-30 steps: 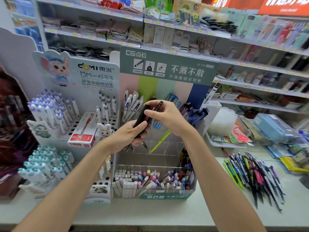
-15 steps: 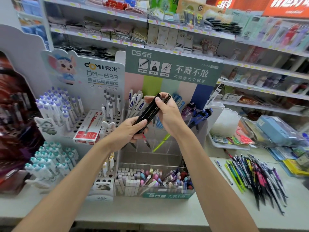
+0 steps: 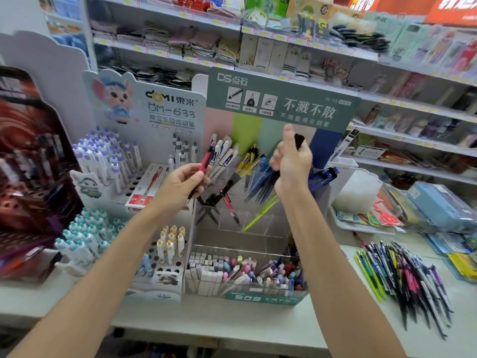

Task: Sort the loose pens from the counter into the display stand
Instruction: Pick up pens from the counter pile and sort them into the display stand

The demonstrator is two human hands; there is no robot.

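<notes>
My left hand (image 3: 183, 182) pinches a pink pen (image 3: 205, 161) upright, just left of the clear tiered display stand (image 3: 240, 236). My right hand (image 3: 291, 164) is raised over the stand's upper pockets and grips black pens (image 3: 299, 141); their dark tops stick out above the fist and their tips below the palm. White, yellow and blue pens stand in the upper pockets, a red-and-black pen (image 3: 227, 200) leans in a middle one, and a green pen (image 3: 260, 211) lies slanted. A heap of loose pens (image 3: 405, 277) lies on the counter at the right.
A white DOMI pen stand (image 3: 160, 267) with capped pens sits left of the display, with a red pen box (image 3: 144, 192) on it. A white tray (image 3: 361, 226) and blue cases stand at the right rear. Store shelves rise behind. The pale counter (image 3: 232, 321) runs along the front.
Both hands held one bundle of dark pens together before. Now they have parted: the left keeps a pink pen and moved left, the right lifted black pens up and to the right.
</notes>
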